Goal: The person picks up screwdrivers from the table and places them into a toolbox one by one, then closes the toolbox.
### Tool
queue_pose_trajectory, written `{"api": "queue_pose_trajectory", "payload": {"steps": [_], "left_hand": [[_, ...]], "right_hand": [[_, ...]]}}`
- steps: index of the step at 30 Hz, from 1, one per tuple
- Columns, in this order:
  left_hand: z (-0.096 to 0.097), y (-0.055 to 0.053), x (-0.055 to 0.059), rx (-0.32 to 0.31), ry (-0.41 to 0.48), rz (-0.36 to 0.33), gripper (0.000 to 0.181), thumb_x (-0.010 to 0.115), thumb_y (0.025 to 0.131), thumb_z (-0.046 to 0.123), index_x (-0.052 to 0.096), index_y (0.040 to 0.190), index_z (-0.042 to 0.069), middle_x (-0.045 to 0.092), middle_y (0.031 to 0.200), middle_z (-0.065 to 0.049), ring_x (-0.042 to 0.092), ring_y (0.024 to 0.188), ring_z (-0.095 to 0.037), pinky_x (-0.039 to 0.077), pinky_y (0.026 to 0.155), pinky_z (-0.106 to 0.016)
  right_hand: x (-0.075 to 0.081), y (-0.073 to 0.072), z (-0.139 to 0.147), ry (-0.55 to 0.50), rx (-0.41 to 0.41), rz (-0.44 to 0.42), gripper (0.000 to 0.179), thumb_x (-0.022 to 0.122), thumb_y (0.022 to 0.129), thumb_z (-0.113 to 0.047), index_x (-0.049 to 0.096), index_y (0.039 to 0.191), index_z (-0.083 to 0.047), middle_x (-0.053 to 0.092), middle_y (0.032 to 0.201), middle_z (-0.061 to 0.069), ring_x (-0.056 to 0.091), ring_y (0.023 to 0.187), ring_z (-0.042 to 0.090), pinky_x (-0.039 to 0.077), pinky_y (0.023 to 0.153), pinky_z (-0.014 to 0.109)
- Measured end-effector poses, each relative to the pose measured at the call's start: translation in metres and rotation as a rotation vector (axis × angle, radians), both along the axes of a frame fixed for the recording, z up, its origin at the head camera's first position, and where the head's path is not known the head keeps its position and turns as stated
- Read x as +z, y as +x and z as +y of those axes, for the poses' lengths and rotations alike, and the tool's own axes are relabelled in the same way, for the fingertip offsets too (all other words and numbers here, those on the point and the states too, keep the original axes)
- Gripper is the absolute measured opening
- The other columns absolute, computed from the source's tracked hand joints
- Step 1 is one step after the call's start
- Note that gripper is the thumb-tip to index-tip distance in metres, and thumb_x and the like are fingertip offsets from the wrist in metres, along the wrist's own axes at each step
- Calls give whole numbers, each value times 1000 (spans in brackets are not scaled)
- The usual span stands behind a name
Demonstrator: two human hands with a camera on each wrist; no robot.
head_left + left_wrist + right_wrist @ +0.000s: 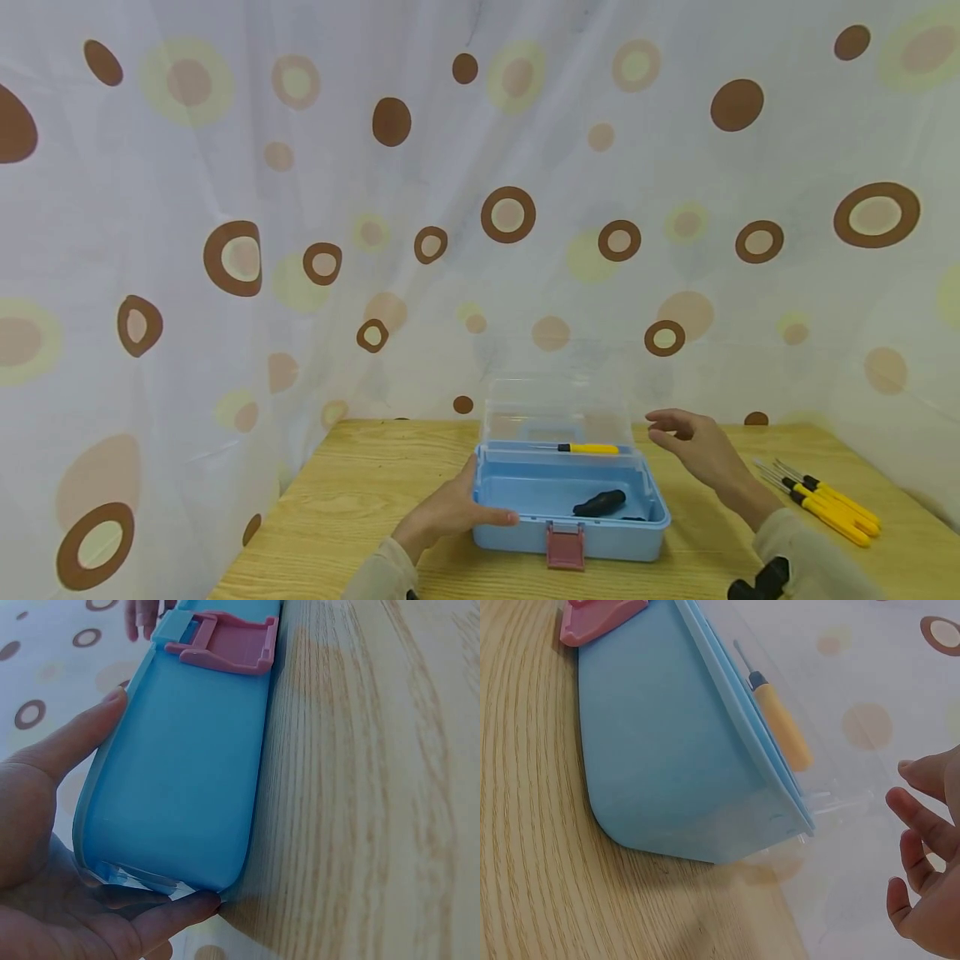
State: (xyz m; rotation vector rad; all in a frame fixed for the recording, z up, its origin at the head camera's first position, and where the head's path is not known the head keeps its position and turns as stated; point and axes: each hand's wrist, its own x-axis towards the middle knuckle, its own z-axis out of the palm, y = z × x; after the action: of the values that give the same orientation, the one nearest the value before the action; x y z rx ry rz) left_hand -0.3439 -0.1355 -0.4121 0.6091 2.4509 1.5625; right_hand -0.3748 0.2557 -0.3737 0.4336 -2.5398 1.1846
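1. The left hand (453, 504) is gripping the left front corner of the blue toolbox (618, 542), its thumb at the front, its other fingers round the side.
2. The right hand (705, 450), fingers loosely bent and free, is hovering right of the raised clear lid (558, 410).
3. The toolbox is standing on the worktop (390, 458); one screwdriver (592, 449) is lying along its back.
4. More yellow-handled tools (834, 507) are lying to the right.

White circle-patterned curtain (420, 167), pale wood-grain table (360, 483)
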Motion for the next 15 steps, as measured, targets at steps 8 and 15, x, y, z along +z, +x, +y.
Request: {"api": "queue_pose_trajectory", "payload": {"steps": [8,15], "left_hand": [[0,-1,-1,0,6,3,124,89,83,31,0,167,14,34,161,-21,43,137,-43,33,110,-67],[0,-1,-1,19,-9,2,125,90,82,34,1,167,14,34,161,-20,42,138,-44,32,110,-68]], "right_hand": [[0,3,13,4,-8,14,42,65,105,-27,63,136,3,70,118,19,63,97,25,51,74,36],[-1,6,28,21,-29,14,44,62,107,-28,61,138,3,69,120,21,62,99,28,51,75,36]]}}
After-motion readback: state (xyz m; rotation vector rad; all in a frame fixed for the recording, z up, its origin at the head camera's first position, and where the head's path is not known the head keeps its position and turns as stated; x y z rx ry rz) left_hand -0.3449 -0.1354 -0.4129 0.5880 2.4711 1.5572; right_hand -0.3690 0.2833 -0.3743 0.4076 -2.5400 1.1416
